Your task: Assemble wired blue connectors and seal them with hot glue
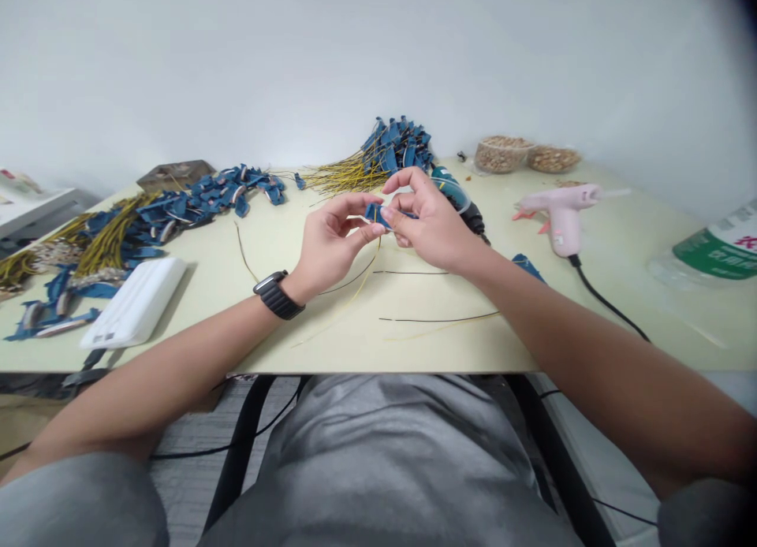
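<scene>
Over the middle of the table, my left hand (324, 246) and my right hand (436, 230) are close together, both gripping a small blue piece (372, 213) with a yellow strand across it. My left thumb and fingers pinch its left end. The right thumb and fingers press on its other end, partly hiding it. Thin yellow and dark wires hang from below the hands onto the tabletop. Under my right forearm another blue piece (528, 268) lies partly covered, with a dark wire (438, 320) stretching left from it.
Bundled blue pieces with yellow stems (396, 149) lie at the back, and more blue pieces (206, 199) spread along the left. A white power bank (139, 301) is at left. On the right are a pink glue gun (566, 214), tubs of small tan bits (501, 154) and a bottle (725, 247).
</scene>
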